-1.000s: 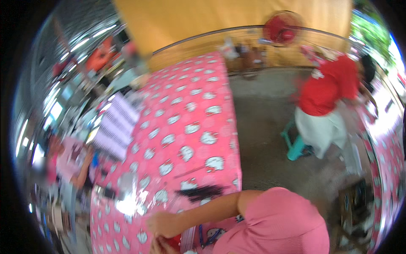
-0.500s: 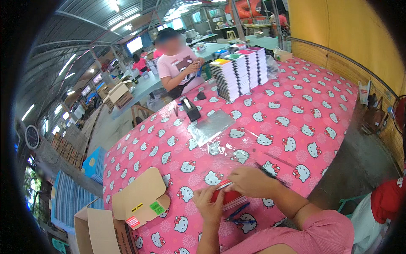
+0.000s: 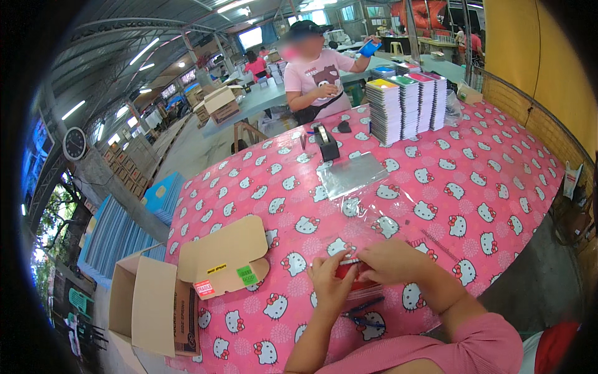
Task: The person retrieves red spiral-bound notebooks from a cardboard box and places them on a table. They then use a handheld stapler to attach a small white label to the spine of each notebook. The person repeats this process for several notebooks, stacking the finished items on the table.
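A red notebook (image 3: 362, 287) lies at the near middle of the table, mostly covered by my hands. My left hand (image 3: 332, 279) is closed on its left end, thumb and fingers at the top edge, where a thin pale strip shows. At the same edge, my right hand (image 3: 391, 262) is closed with its fingertips on the notebook; what lies under them is hidden. Just below the notebook rest blue-handled pliers (image 3: 367, 313). A dark spiral coil (image 3: 439, 244) lies on the tablecloth beyond my right hand.
An open cardboard box (image 3: 152, 308) stands front left, its stickered flap (image 3: 221, 252) over the pink table (image 3: 283, 215). Farther back are clear plastic sheets (image 3: 355, 174), a black tape dispenser (image 3: 326, 143) and tall notebook stacks (image 3: 402, 112). A person (image 3: 321, 81) opposite holds a blue item (image 3: 370, 48).
The view has shifted, so the table sits further right and lower. My hands stay at the notebook's edge. The person opposite has raised the blue item toward the stacks.
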`<state>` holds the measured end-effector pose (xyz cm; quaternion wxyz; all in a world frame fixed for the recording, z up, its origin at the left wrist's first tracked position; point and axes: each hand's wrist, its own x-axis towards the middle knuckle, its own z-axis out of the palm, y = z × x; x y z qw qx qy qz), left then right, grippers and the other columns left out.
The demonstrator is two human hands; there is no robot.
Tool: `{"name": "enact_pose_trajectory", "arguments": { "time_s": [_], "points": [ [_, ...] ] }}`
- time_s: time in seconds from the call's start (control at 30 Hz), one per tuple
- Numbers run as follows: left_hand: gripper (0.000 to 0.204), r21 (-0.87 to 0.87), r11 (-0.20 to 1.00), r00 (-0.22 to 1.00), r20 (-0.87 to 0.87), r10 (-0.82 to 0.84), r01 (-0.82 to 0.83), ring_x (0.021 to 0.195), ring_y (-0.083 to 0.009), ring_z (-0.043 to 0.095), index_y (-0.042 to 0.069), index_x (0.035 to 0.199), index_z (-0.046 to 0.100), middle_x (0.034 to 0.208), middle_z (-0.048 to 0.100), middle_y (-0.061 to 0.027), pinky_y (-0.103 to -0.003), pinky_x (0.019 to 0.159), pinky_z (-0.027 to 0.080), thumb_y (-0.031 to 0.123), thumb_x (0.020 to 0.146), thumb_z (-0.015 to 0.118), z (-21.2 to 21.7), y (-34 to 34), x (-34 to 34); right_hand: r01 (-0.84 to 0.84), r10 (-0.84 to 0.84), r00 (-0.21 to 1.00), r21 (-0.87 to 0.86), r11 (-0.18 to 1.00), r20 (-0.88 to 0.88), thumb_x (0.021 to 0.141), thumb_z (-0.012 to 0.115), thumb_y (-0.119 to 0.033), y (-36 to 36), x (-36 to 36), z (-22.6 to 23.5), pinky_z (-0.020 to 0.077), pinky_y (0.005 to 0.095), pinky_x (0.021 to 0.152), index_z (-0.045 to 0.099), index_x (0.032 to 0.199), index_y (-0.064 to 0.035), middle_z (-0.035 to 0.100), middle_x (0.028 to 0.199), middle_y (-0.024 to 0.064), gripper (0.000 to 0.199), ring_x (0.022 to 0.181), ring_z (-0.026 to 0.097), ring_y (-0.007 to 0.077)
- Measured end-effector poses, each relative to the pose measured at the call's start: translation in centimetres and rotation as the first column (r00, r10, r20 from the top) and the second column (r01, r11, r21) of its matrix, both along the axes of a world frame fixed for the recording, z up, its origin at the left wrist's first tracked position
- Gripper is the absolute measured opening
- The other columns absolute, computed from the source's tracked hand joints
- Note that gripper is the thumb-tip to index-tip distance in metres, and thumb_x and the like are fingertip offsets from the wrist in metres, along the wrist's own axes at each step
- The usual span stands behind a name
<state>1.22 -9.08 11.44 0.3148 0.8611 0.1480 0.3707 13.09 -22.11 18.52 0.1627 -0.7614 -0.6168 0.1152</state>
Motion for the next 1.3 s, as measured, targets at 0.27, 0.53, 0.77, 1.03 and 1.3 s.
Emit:
{"name": "enact_pose_trajectory", "arguments": {
  "time_s": [0.27, 0.53, 0.77, 1.03, 1.3],
  "points": [
    [0.049, 0.033, 0.999, 0.999, -0.003, -0.043, 0.043, 0.083, -0.0204, 0.057, 0.007, 0.109, 0.063, 0.092, 0.065, -0.0066, -0.032, 0.074, 0.046, 0.007, 0.063, 0.079, 0.7, -0.1, 0.6, 0.066, -0.067, 0.997, -0.063, 0.996, -0.024, 0.075, 0.062, -0.018, 1.7, 0.7, -1.6, 0.0473, 0.0467, 0.065, 0.062, 0.089, 0.0009, 0.062, 0.080, 0.0200, 0.023, 0.077, 0.061, 0.0379],
    [0.048, -0.071, 0.992, 0.994, 0.017, -0.104, 0.105, 0.088, -0.0185, 0.061, 0.006, 0.109, 0.062, 0.097, 0.064, -0.0090, -0.031, 0.078, 0.050, 0.003, 0.064, 0.078, 0.3, 0.7, 0.2, 0.059, -0.056, 0.998, -0.103, 0.993, 0.035, 0.076, 0.065, -0.023, 1.6, -0.8, -0.3, 0.0477, 0.0460, 0.067, 0.060, 0.093, 0.0013, 0.063, 0.084, 0.0193, 0.030, 0.082, 0.061, 0.0355],
    [0.048, -0.012, 1.000, 0.996, 0.091, -0.023, 0.024, 0.094, -0.0208, 0.059, 0.008, 0.108, 0.063, 0.130, 0.048, -0.0137, -0.031, 0.079, 0.050, -0.001, 0.062, 0.078, 0.2, 1.5, 0.2, 0.054, -0.054, 0.999, -0.131, 0.990, 0.006, 0.074, 0.068, -0.028, 3.3, 0.7, -2.2, 0.0477, 0.0447, 0.070, 0.060, 0.097, -0.0005, 0.063, 0.088, 0.0190, 0.037, 0.085, 0.062, 0.0342],
    [0.046, -0.558, 0.804, 0.949, 0.315, -0.026, 0.207, 0.090, -0.0111, 0.057, -0.001, 0.119, 0.052, 0.106, 0.056, -0.0057, -0.021, 0.069, 0.049, -0.009, 0.076, 0.068, -2.9, 1.7, -0.3, 0.045, -0.043, 0.999, -0.161, 0.986, 0.012, 0.073, 0.069, -0.033, 3.8, -0.4, -0.7, 0.0475, 0.0442, 0.073, 0.060, 0.092, -0.0003, 0.063, 0.088, 0.0190, 0.039, 0.086, 0.061, 0.0349],
    [0.031, -0.685, 0.690, 0.959, 0.278, -0.050, 0.234, 0.081, -0.0074, 0.056, -0.002, 0.109, 0.054, 0.092, 0.059, -0.0048, -0.018, 0.067, 0.046, -0.007, 0.080, 0.065, -2.5, 2.6, 0.1, 0.008, 0.008, 0.993, -0.137, 0.991, 0.118, 0.071, 0.071, -0.034, 5.4, 1.8, -2.0, 0.0478, 0.0444, 0.072, 0.062, 0.091, -0.0001, 0.064, 0.085, 0.0189, 0.040, 0.082, 0.062, 0.0360]
  ]
}}
